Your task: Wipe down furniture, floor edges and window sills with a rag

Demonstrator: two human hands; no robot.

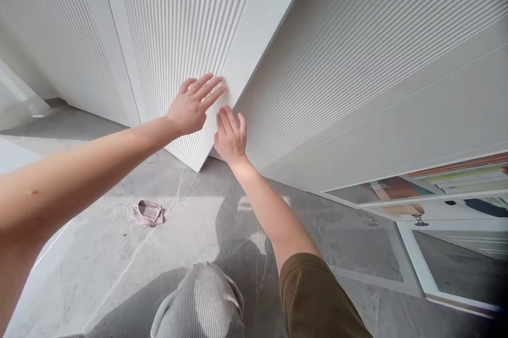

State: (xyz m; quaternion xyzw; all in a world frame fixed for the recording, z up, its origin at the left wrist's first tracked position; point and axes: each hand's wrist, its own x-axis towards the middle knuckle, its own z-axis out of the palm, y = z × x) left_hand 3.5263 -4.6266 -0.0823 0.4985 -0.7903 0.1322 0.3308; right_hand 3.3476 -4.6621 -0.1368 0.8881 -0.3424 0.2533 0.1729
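Note:
A white cabinet door point(262, 26) with fine ribbing stands partly swung out in front of me. My left hand point(194, 102) is spread over the lower part of this door, fingers apart, at or very near its surface. Close by on the right, my right hand point(230, 134) is raised at the door's free edge, fingers extended and holding nothing I can see. Whether its palm touches the edge is hidden. On the floor below lies a crumpled pinkish-grey cloth point(148, 213), apart from both hands.
Another ribbed white door or panel point(357, 73) stretches away to the right. Lower right, an open glass-framed cabinet door point(456, 261) juts over the grey tiled floor point(119, 258), beside shelves point(464, 182) of books. My bent knee point(202, 301) is at the bottom.

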